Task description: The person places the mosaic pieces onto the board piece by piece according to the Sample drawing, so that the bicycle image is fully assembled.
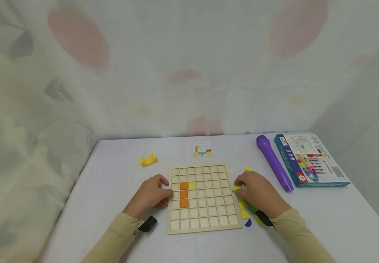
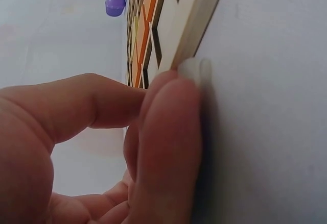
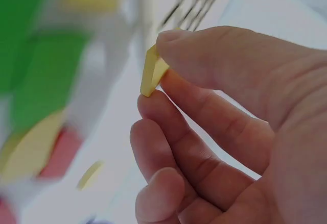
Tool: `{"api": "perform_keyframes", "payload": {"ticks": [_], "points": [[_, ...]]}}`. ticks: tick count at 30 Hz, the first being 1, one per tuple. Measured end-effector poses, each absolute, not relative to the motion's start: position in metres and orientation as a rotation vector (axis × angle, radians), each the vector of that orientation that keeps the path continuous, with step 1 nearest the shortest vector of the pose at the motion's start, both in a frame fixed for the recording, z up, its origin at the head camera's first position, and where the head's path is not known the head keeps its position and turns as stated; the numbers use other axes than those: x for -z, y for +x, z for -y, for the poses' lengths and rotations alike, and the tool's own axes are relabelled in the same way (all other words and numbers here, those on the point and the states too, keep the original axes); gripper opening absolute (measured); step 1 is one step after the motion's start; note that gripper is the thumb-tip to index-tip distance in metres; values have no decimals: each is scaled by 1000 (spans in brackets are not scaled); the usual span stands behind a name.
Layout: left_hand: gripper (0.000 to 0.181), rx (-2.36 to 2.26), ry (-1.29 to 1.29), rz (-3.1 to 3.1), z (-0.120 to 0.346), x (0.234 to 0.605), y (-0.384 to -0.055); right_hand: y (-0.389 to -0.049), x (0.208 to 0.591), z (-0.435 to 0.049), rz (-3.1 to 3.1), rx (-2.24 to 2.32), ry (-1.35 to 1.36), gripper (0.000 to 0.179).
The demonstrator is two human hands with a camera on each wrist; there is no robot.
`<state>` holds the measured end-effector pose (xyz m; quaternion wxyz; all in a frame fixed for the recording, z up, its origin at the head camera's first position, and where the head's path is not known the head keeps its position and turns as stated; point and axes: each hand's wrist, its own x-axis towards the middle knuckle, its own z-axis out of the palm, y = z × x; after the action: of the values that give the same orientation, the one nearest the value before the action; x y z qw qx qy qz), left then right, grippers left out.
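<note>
My left hand (image 1: 153,191) grips the left edge of a square wooden grid board (image 1: 205,212), thumb over the rim; the left wrist view shows the fingertips right at the side of the board (image 2: 191,27). Three orange tiles (image 1: 184,194) sit in a column in the grid, with one yellow tile (image 1: 192,186) beside the top one. My right hand (image 1: 258,190), just off the board's right side, pinches a small yellow tile (image 3: 153,73) between thumb and fingers.
Loose yellow tiles (image 1: 245,214), green pieces (image 3: 46,76) and a blue half-round piece (image 1: 248,223) lie right of the board. Behind are a pattern card (image 1: 202,149) and a yellow stand (image 1: 148,160). A purple tube (image 1: 275,162) and a game box (image 1: 311,160) lie at right.
</note>
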<state>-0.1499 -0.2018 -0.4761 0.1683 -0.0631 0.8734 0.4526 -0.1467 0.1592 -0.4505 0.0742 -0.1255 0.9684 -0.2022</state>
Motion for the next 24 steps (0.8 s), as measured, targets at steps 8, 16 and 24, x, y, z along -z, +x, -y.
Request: {"api": "perform_keyframes", "payload": {"ticks": [8,16,24], "points": [[33,-1298,-177,-2472,202,476,-150,-140,445,-91,-2906,633,-651,14],[31,-1288,-160,-2484,202,476,-151,-130,448,-34,-2840,589,-947,12],[32,-1295,-164,-2476,202,475,-150,-119,457,-7,-2808,502,-1090,11]]}}
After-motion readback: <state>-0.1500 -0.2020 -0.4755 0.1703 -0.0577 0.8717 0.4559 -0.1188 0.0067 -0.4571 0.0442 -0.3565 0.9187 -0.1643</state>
